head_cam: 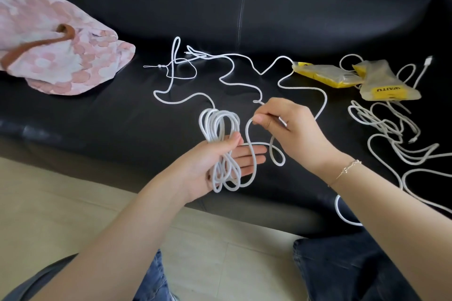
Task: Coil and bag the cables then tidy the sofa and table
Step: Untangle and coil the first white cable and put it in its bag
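Note:
My left hand (215, 166) holds a bundle of white cable loops (220, 127), thumb pressed over them and fingers stretched out beneath. My right hand (281, 122) pinches the same cable's free run just to the right of the bundle. The rest of that white cable (230, 83) winds loosely across the black sofa seat (122, 117) behind the hands. A second tangle of white cables (391, 134) lies at the right. Two yellow-and-clear plastic bags (327, 74) (386, 85) rest on the seat at the upper right.
A pink patterned cushion (49, 39) with a brown strap lies at the left on the sofa. Thin cords with a small bead (160, 66) sit behind the cable. Pale floor tiles (73, 215) and my knees in jeans (342, 269) fill the foreground.

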`<state>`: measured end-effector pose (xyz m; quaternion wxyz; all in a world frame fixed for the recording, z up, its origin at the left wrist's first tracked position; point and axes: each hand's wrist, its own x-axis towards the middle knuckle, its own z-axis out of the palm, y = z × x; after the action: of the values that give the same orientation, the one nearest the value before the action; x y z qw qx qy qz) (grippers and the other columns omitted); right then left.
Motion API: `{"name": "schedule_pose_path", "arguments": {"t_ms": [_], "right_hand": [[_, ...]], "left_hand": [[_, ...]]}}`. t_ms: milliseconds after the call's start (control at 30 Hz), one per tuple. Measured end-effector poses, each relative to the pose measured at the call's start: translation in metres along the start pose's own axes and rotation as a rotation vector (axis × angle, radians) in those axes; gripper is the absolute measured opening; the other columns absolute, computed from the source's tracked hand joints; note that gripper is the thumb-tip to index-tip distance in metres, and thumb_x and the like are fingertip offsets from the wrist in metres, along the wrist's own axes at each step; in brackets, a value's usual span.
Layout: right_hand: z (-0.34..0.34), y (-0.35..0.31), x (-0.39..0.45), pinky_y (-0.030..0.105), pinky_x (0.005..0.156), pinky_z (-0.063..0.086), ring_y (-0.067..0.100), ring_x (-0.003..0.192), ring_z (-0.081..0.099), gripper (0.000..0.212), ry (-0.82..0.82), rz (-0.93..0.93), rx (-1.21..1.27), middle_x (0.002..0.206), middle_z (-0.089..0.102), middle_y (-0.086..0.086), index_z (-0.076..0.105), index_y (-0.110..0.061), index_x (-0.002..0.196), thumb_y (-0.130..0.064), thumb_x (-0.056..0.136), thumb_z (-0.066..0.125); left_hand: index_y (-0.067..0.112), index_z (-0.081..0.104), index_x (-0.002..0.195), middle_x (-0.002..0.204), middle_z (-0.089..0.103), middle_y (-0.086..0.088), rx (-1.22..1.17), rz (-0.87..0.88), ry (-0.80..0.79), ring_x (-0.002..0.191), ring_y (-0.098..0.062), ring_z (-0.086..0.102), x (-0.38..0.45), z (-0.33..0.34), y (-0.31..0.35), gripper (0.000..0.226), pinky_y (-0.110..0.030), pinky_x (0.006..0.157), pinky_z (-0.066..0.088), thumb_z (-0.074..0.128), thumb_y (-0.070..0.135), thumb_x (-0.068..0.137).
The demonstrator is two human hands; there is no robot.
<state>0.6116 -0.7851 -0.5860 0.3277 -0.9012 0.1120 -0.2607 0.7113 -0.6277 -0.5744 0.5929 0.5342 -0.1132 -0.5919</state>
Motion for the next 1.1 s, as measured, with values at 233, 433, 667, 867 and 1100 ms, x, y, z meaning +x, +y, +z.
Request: {"name": "schedule_pose_path", "arguments": {"t_ms": [233,433,667,867,1100], "right_hand": [[-0.001,-0.006,0.003,0.009,0.058,0.036,0.003,0.057,0.05,0.02,-0.065,0.069,0.034,0.065,0.054,-0.012,0.066,-0.014,0.084,-0.026,0.097,0.057],[-0.023,0.004,0.005,0.021,0.049,0.029,0.01,0.049,0.03,0.033,-0.396,0.342,0.104,0.052,0.038,-0.001,0.058,-0.011,0.067,-0.028,0.096,0.059],[-0.013,0.004,0.001,0.04,0.06,0.046,0.025,0.059,0.05,0.02,-0.094,-0.006,0.006,0.069,0.058,0.009,0.061,-0.018,0.086,-0.028,0.1,0.052],[-0.005,0.0,0.003,0.034,0.052,0.041,0.015,0.049,0.043,0.035,0.033,0.059,-0.091,0.054,0.051,0.001,0.064,-0.014,0.075,-0.044,0.092,0.06],[-0.017,0.006,0.007,0.03,0.056,0.04,0.009,0.052,0.046,0.025,-0.193,0.247,-0.078,0.057,0.055,-0.005,0.066,-0.02,0.075,-0.036,0.093,0.061]], "left_hand": [[0.01,0.063,0.091,0.074,0.068,-0.002,-0.083,0.001,0.118,0.07,-0.018,0.071,0.004,-0.007,0.002,0.018,-0.033,0.066,0.061,0.056,0.024,0.098],[0.013,0.056,0.085,0.063,0.052,0.004,0.182,0.072,0.279,0.05,-0.009,0.047,0.008,-0.029,0.006,0.02,-0.022,0.052,0.046,0.056,0.027,0.099],[0.02,0.055,0.07,0.056,0.044,0.002,0.663,-0.072,0.178,0.05,-0.015,0.039,0.011,-0.028,-0.008,0.039,-0.028,0.058,0.035,0.077,0.051,0.077],[0.017,0.053,0.075,0.055,0.048,0.005,0.515,-0.1,0.141,0.046,-0.011,0.038,0.014,-0.02,-0.009,0.041,-0.022,0.048,0.035,0.053,0.052,0.095],[0.018,0.049,0.069,0.059,0.031,0.007,-0.111,-0.042,0.3,0.047,-0.006,0.026,0.013,-0.033,0.007,0.035,-0.016,0.043,0.027,0.057,0.038,0.097]]}}
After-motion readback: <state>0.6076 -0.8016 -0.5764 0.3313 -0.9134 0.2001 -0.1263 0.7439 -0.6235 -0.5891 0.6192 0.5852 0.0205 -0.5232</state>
